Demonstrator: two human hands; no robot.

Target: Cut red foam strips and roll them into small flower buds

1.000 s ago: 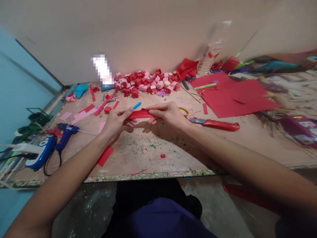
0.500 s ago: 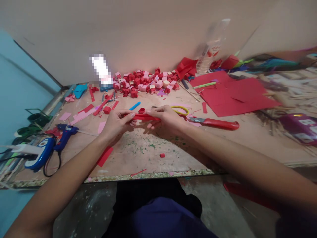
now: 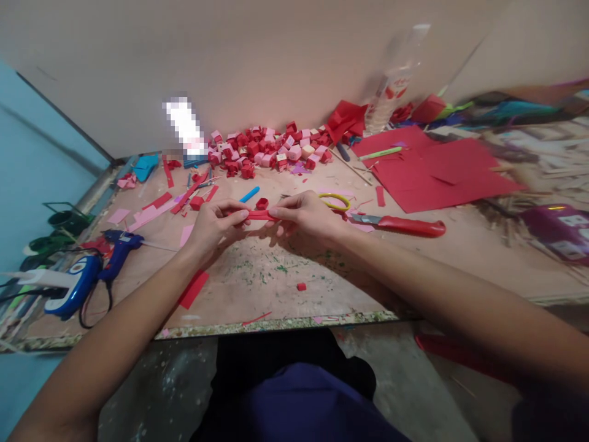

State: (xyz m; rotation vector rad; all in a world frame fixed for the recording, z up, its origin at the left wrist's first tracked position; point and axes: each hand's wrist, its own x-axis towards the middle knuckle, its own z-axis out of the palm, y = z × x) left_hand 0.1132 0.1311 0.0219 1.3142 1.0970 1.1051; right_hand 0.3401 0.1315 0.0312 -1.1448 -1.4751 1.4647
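Between my two hands a narrow red paper strip (image 3: 260, 215) is stretched above the worktable. My left hand (image 3: 219, 224) pinches its left end between thumb and fingers. The other end is pinched by my right hand (image 3: 301, 215), whose fingers hide part of the strip. Just behind the strip sits a small red folded paper piece (image 3: 262, 204). A blue stick-like piece (image 3: 250, 194) lies beyond my left fingertips. Yellow-handled scissors (image 3: 335, 201) rest behind my right hand, with a red-handled knife (image 3: 405, 226) to its right. A tiny red paper piece (image 3: 301, 286) lies nearer me.
Many red and pink paper cubes (image 3: 271, 149) are heaped by the wall. Red paper sheets (image 3: 427, 175) and a plastic bottle (image 3: 391, 92) are at the back right. A blue glue gun (image 3: 120, 248) and a power strip (image 3: 76, 285) stand left. Wooden sticks (image 3: 547, 159) clutter the far right.
My right hand has shifted slightly left along the strip, so the right end no longer shows past its fingers. My left hand stays nearly in place.
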